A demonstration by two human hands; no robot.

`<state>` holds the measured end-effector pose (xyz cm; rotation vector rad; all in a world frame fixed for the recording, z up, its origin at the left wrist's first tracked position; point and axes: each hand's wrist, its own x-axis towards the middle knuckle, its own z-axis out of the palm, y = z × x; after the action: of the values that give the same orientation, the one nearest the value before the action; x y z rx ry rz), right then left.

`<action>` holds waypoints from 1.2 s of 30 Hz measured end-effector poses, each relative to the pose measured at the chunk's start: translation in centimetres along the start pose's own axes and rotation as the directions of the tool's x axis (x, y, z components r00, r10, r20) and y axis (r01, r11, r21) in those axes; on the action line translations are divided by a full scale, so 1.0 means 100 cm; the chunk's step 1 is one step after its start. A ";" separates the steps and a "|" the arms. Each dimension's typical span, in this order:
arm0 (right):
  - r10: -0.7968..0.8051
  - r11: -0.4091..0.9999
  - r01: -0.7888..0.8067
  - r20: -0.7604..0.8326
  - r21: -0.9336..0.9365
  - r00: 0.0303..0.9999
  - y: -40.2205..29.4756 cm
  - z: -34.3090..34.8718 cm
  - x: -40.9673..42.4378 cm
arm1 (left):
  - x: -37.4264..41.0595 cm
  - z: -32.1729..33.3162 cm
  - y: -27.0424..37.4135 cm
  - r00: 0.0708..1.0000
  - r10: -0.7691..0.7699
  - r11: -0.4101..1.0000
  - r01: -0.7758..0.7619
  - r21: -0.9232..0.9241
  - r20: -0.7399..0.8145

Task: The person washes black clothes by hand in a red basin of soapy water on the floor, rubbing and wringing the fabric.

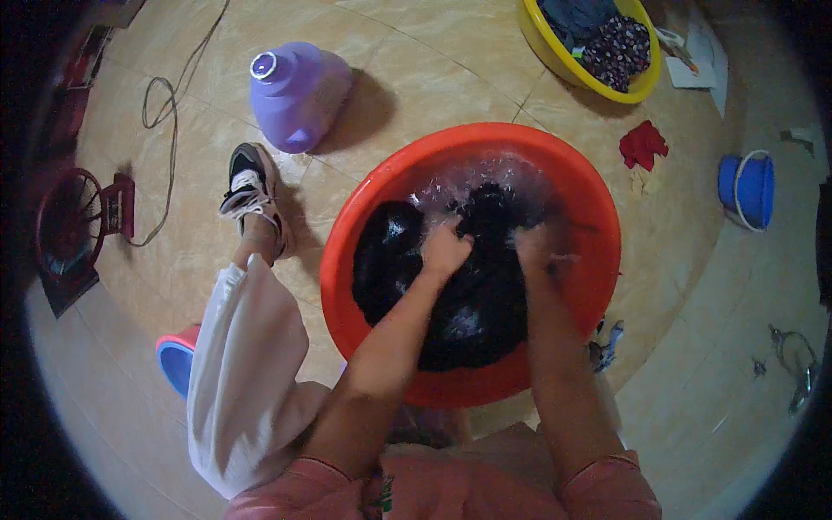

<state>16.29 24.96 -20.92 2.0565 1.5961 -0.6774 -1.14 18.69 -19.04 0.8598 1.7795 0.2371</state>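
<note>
Soaked black cloth (478,318) lies in water in a large red plastic basin (471,393) in front of me. My left hand (447,248) is closed on part of the cloth near the basin's middle. To its right, my right hand (536,244) is partly under the splashing water at the edge of the same cloth, blurred, and its fingers are hidden. Another bulge of black cloth (387,253) rises out of the water at the basin's left side.
Beyond the basin stand a purple plastic jug (296,97) and a yellow basin (539,45) of clothes. A red cloth (642,145) and a blue bucket (747,188) are at the right. A small fan (71,224) with a cord (172,156) is at the left.
</note>
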 end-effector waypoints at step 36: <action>-0.203 0.972 0.237 -0.485 0.008 0.851 0.005 -0.001 -0.018 | 0.001 0.002 -0.017 0.993 -0.054 0.312 0.119 -0.942 0.108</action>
<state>16.39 23.52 -19.67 2.2308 2.1377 -0.2984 -1.69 17.44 -20.16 -0.1391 1.2424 1.0771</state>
